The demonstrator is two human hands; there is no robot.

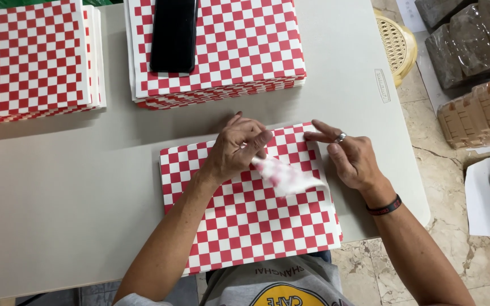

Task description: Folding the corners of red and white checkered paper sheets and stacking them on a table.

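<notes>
While the left hand (235, 148) pinches a blurred, folded piece of checkered paper (284, 175) in a narrow grip, the right hand (350, 156) lies open-fingered, touching the top edge of the checkered sheet (250, 215) on the tabletop (75, 198). Farther back, a phone (174, 34) lies on one paper stack (239, 56), and another stack (29, 62) is cut off at the left edge.

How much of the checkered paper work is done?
Done: two tall checkered stacks sit at the table's far side. In hand: the left hand lifts a blurred sheet corner; the right hand presses the near stack. Left: that near stack.
</notes>
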